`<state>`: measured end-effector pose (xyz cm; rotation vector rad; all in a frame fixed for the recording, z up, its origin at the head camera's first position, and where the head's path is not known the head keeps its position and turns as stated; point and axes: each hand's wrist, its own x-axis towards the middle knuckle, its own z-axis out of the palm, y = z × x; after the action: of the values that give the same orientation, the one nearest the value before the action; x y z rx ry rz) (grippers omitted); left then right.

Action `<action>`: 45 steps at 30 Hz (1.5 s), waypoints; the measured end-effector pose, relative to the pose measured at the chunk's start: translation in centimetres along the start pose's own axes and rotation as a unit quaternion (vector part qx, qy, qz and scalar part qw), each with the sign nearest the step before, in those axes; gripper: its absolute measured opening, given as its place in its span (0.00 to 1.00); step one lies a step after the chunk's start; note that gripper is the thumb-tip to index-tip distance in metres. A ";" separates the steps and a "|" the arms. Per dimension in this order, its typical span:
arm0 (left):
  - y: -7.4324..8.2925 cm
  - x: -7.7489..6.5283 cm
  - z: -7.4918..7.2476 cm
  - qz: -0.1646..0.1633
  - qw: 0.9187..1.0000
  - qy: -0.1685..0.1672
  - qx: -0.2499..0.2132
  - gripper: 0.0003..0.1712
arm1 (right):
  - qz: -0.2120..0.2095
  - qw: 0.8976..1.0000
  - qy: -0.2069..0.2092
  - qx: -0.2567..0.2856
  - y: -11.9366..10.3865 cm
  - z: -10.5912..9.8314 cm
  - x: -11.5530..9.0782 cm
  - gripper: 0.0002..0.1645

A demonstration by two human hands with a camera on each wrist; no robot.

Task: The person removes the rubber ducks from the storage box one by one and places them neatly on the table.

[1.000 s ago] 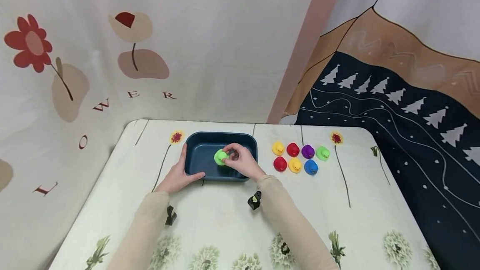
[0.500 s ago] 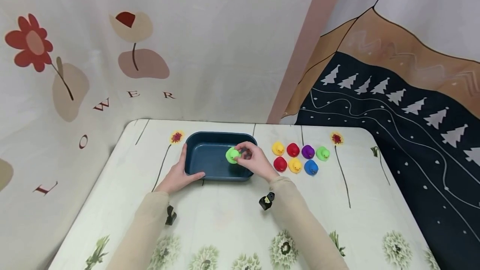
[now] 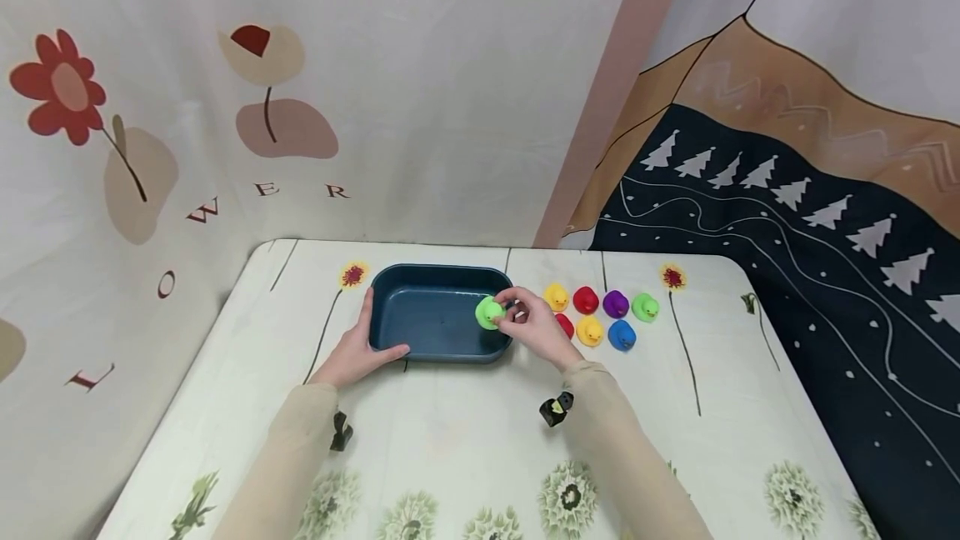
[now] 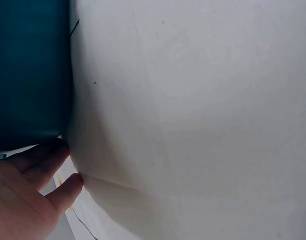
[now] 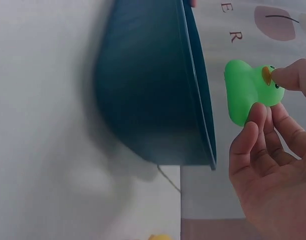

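Note:
A light green rubber duck (image 3: 490, 312) is pinched by my right hand (image 3: 538, 327) over the right end of a dark blue basin (image 3: 420, 319). The right wrist view shows the duck (image 5: 245, 90) between thumb and fingers, its orange beak by the thumb, apart from the basin's rim (image 5: 197, 85). My left hand (image 3: 358, 354) rests against the basin's near left corner. Its fingers lie straight along the left side and its thumb stretches along the front. In the left wrist view, fingers (image 4: 53, 160) touch the basin's lower corner.
Right of the basin, several ducks stand in two rows: yellow (image 3: 556, 297), red (image 3: 586, 299), purple (image 3: 616, 303) and green (image 3: 645, 307) behind; red, yellow (image 3: 589, 330) and blue (image 3: 622, 335) in front. My right hand partly covers the front red duck (image 3: 566, 325). A flower-print cloth (image 3: 450, 432) covers the table.
My right hand has moved rightward with the green duck, from mid-basin to its right end, and now overlaps the front red duck. The left hand and basin have stayed put.

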<state>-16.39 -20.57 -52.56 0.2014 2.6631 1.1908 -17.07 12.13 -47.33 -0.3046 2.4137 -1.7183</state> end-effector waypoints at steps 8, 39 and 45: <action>-0.2 0.0 0.1 0.004 1.000 0.004 0.007 0.70 | 0.019 0.999 0.025 -0.009 0.6 -1.3 -1.0 0.18; -0.2 0.2 -0.1 -0.003 1.000 -0.017 0.006 0.72 | 0.036 0.992 0.098 -0.064 4.1 -11.3 -5.4 0.18; -0.1 0.2 -0.1 -0.007 1.000 -0.020 0.005 0.72 | 0.054 0.989 0.109 -0.089 5.0 -13.1 -6.7 0.19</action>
<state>-16.59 -20.70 -52.57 0.2064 2.6322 1.1578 -14.17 27.41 -47.72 -0.0051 2.6895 -1.5656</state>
